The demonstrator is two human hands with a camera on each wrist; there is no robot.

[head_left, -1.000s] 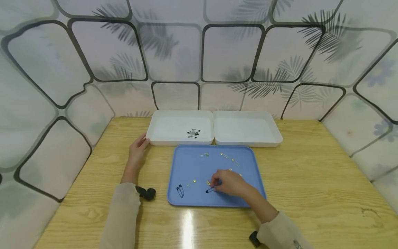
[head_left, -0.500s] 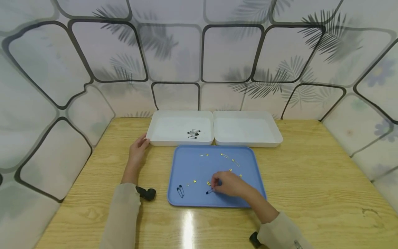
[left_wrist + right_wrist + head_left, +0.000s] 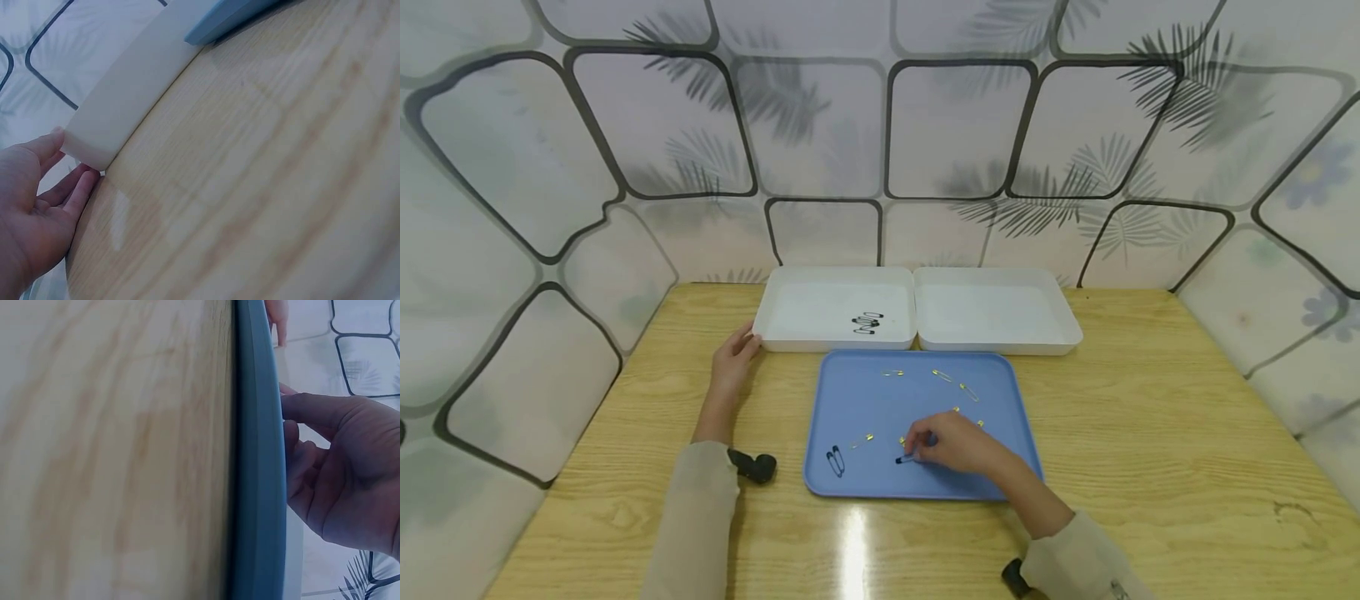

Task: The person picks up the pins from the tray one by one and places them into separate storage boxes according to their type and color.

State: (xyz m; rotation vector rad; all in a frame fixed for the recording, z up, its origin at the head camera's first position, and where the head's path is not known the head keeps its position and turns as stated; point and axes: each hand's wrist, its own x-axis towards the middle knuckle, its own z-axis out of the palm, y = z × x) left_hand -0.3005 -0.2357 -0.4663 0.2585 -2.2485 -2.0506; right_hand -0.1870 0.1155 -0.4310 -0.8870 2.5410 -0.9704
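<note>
My right hand is over the blue tray, fingertips pinching a black safety pin whose dark head sticks out to the left. In the right wrist view the tray's side wall hides the fingertips and the pin. My left hand touches the near left corner of the left white tray, its fingers fairly straight; the left wrist view shows the fingertips against that corner. Two more black safety pins lie at the blue tray's left. Several gold safety pins, such as one at the upper right, are scattered on it.
Several black safety pins lie together in the left white tray. A second white tray stands right beside it, behind the blue tray. Everything is on a wooden table, with a patterned backdrop around its back and sides.
My right hand shifts slightly on the spot, and less of the black safety pin shows past its fingertips. The left hand stays at the white tray's corner.
</note>
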